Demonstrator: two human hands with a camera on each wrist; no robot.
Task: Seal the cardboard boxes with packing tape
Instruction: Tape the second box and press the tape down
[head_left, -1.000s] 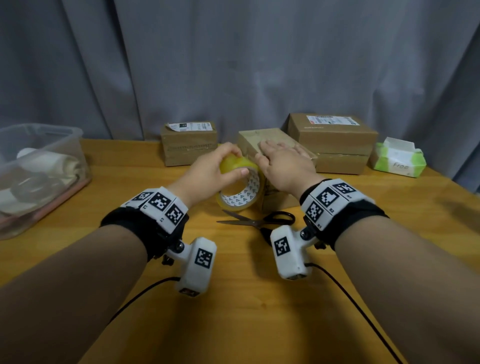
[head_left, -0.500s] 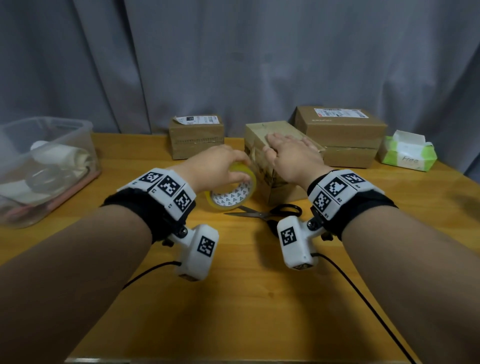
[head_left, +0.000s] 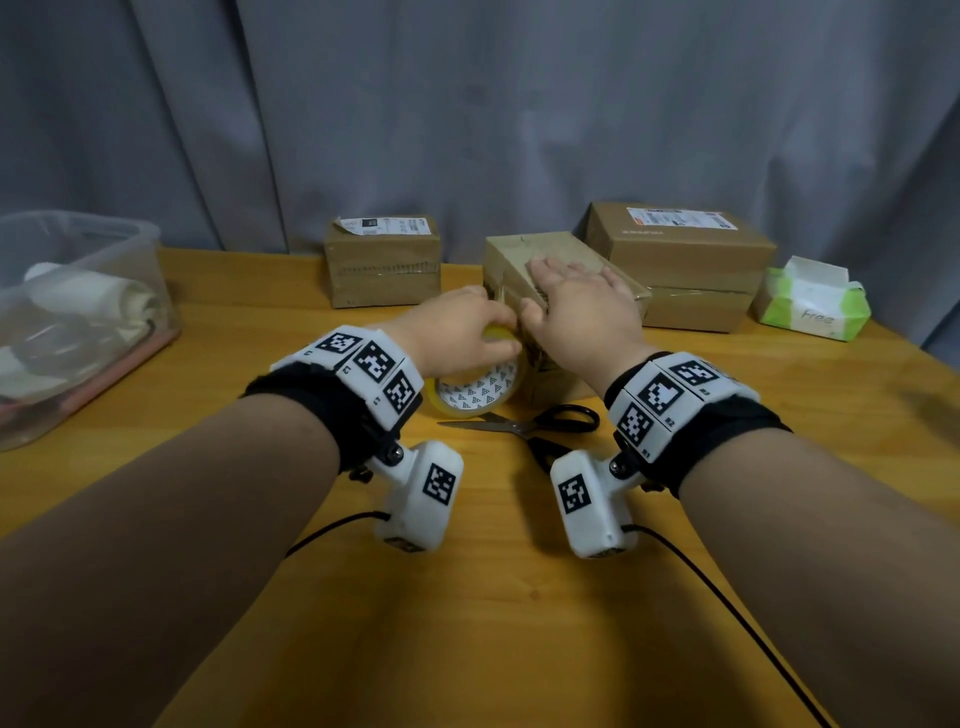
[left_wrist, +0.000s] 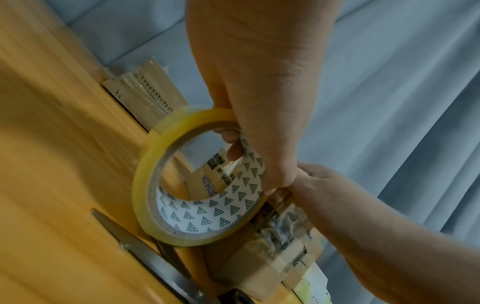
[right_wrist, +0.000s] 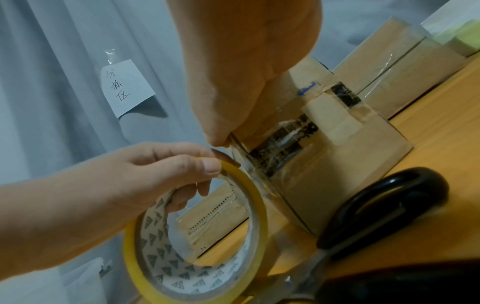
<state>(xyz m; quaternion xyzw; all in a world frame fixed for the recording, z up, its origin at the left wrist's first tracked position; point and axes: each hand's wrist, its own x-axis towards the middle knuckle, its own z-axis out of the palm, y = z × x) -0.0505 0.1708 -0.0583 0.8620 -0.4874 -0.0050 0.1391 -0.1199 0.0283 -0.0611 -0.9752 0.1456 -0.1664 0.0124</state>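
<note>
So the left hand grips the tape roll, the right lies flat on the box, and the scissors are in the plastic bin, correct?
Not the scissors: the head view shows them on the table, just in front of the tape roll. The rest holds: the left hand grips the roll and the right hand lies flat on the box.

The head view is evenly and rather dimly lit, with soft light from above and no hard glare. On the table (head_left: 493, 597) the shadows are faint, pooling beneath the wrist cameras and under the scissors (head_left: 524, 423). The grey curtain (head_left: 519, 104) behind the table looks flat and slightly noisy. Wide-angle distortion bends the table's edges and stretches the forearms near the bottom corners. Both wrist views are softer. In the left wrist view the table (left_wrist: 52, 164) smears with motion blur. In the right wrist view the scissor handle (right_wrist: 384, 207) beside the table is out of focus, and pale sheen glints on taped cardboard.
</note>
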